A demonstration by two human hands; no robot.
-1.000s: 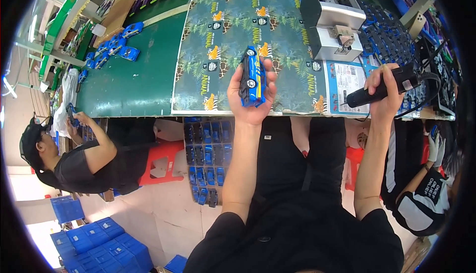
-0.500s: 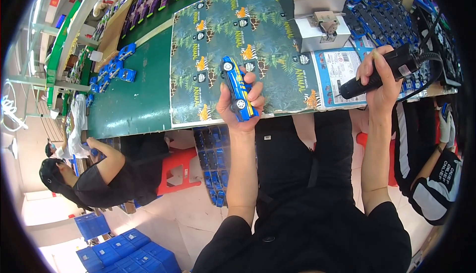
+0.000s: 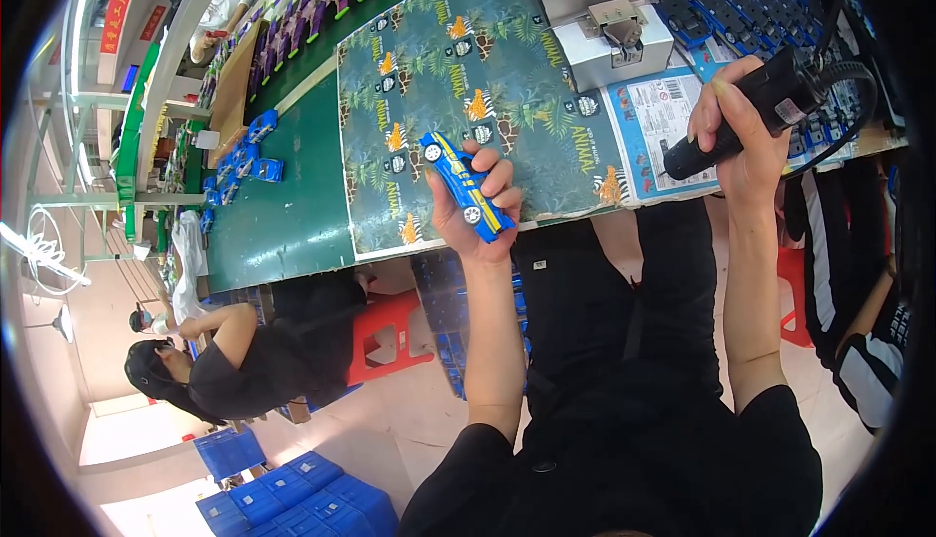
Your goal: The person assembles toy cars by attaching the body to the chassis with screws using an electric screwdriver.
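A blue toy car (image 3: 456, 182) with yellow stripes and white wheels lies tilted in my left hand (image 3: 478, 207), its side turned up. The fingers and thumb wrap round it, just above the near edge of the patterned sheet. My right hand (image 3: 746, 137) grips a black electric screwdriver (image 3: 726, 132) over the right side of the table. Its thin tip points left and slightly down, above a white and blue printed sheet (image 3: 655, 113). A wide gap separates the tip from the car.
A metal fixture (image 3: 619, 35) stands at the table's back. Right of it lie many blue and black car parts (image 3: 717, 5). Several blue cars (image 3: 244, 166) sit at the left on the green table (image 3: 283, 235). Co-workers sit left and right; the screwdriver's black cable (image 3: 846, 74) loops at the right.
The view has swung a little. The car tilts further to the left in my left hand. My right hand still holds the screwdriver in about the same place.
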